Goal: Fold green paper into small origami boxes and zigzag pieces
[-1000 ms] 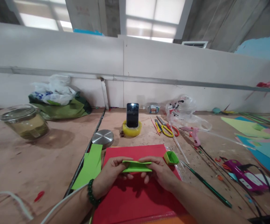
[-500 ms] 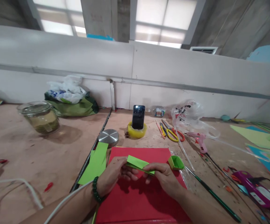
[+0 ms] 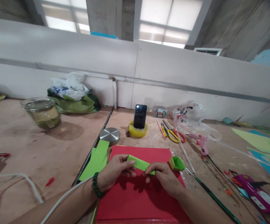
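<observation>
Pinkish-brown worktop point(image 3: 66, 157) w/ red paper sheet point(image 3: 139, 203); above it, lime-green rect. paper strip point(image 3: 139, 164) spans btwn L grip point(image 3: 118, 171) & R grip point(image 3: 164, 178), each pinched on one end.

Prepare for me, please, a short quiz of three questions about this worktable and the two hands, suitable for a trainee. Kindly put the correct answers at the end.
1. Multiple choice: what do the left hand and the right hand both hold?
a) scissors
b) a green paper strip
c) a hot glue gun

2. True or false: the smartphone is propped up in the yellow tape roll.

3. Fill in: the hand wearing the green bead bracelet is the ____ one.

Key: 1: b. 2: true. 3: left.
</observation>
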Demonstrator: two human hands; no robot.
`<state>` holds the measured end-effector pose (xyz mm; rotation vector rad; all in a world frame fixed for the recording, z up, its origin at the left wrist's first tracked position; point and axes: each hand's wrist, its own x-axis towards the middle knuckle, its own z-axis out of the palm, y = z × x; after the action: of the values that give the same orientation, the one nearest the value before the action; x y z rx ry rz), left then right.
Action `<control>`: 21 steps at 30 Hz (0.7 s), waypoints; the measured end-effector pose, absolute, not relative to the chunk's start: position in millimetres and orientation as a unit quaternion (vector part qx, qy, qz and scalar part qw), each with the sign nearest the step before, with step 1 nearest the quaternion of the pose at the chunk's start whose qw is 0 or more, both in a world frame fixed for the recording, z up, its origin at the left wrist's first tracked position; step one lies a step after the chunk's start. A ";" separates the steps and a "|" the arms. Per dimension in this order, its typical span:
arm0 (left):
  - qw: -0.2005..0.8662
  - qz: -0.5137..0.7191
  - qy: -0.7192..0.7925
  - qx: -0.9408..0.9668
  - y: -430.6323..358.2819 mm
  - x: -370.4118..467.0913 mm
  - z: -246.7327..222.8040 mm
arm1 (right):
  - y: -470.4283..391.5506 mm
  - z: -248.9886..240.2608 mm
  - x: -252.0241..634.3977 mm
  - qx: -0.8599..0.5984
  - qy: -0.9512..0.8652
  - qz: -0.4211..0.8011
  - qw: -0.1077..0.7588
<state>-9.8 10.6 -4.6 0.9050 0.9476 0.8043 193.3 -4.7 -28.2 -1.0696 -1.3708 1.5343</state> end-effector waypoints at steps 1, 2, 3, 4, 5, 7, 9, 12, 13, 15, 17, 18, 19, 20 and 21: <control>0.722 0.362 0.427 0.406 10.6 -10.0 -4.7 | -4.3 -28.4 193.3 -0.422 -0.537 0.612 0.399; 0.726 0.362 0.425 0.403 10.5 -10.1 -4.8 | -3.9 -28.8 193.4 -0.421 -0.533 0.617 0.399; 0.727 0.363 0.423 0.400 10.2 -10.0 -4.9 | -3.5 -29.2 193.5 -0.418 -0.529 0.622 0.399; 0.729 0.366 0.421 0.398 9.8 -9.8 -5.1 | -3.2 -29.6 193.6 -0.416 -0.525 0.626 0.399; 0.728 0.370 0.420 0.396 9.4 -9.4 -5.4 | -2.8 -30.0 193.5 -0.415 -0.521 0.630 0.398; 0.714 0.378 0.427 0.406 8.4 -8.5 -6.5 | -2.4 -30.5 192.6 -0.413 -0.516 0.642 0.390; 0.676 0.388 0.440 0.447 7.2 -7.5 -7.4 | -2.5 -30.4 191.1 -0.411 -0.512 0.654 0.375; 0.603 0.397 0.448 0.528 4.4 -6.5 -6.7 | -3.8 -29.0 190.1 -0.409 -0.517 0.663 0.354; 0.586 0.400 0.445 0.546 3.2 -6.1 -5.7 | -4.5 -28.0 190.9 -0.409 -0.527 0.661 0.345; 0.565 0.412 0.438 0.565 0.8 -5.4 -3.1 | -5.9 -24.8 194.3 -0.405 -0.561 0.646 0.323; 0.554 0.422 0.434 0.572 -1.2 -4.2 -0.8 | -7.2 -20.6 198.7 -0.389 -0.602 0.619 0.322; 0.552 0.424 0.433 0.573 -2.1 -3.4 -0.3 | -7.8 -18.4 200.3 -0.377 -0.615 0.604 0.339; 0.550 0.423 0.433 0.575 -3.0 -2.5 -0.4 | -8.5 -16.4 201.2 -0.367 -0.620 0.590 0.365; 0.550 0.420 0.432 0.579 -3.9 -1.3 -1.0 | -9.3 -15.0 200.9 -0.363 -0.617 0.578 0.392; 0.551 0.413 0.431 0.583 -4.8 0.1 -2.1 | -10.2 -14.2 199.6 -0.364 -0.608 0.574 0.410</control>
<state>0.1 -4.8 -2.1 1.3798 1.0189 0.9773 199.6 -10.2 -14.2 -0.9162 -1.5302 1.4462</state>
